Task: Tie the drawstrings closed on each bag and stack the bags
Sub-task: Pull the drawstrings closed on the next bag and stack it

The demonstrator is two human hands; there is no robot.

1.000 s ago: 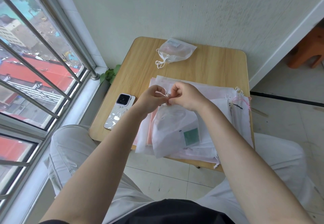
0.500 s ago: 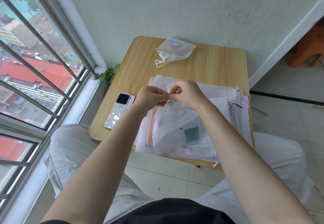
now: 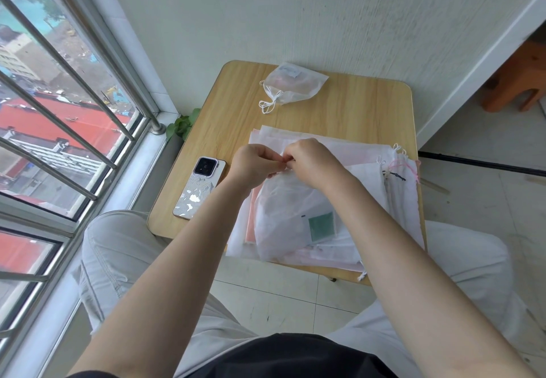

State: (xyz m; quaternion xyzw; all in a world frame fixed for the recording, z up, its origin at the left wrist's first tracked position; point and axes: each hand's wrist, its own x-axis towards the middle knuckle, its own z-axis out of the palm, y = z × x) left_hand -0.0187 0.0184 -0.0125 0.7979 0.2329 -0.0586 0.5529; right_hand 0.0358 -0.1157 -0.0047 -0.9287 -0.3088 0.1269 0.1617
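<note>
A white sheer drawstring bag [image 3: 286, 215] with a green square inside lies on a pile of flat white and pink bags [image 3: 363, 167] on the small wooden table [image 3: 354, 111]. My left hand [image 3: 254, 165] and my right hand [image 3: 313, 160] meet at the bag's far end, and each pinches the white drawstring there. The string itself is mostly hidden between my fingers. A tied bag [image 3: 292, 83] with looped white strings lies alone at the table's far edge.
A phone [image 3: 199, 187] lies face down at the table's left side. A barred window runs along the left, with a small green plant [image 3: 181, 125] at its base. A wooden stool [image 3: 520, 79] stands at the far right. My knees flank the table.
My hands have drawn closer together at the bag's mouth, working the drawstring; the string loop seen between them earlier is now tucked in my fingers. The bag has barely shifted.
</note>
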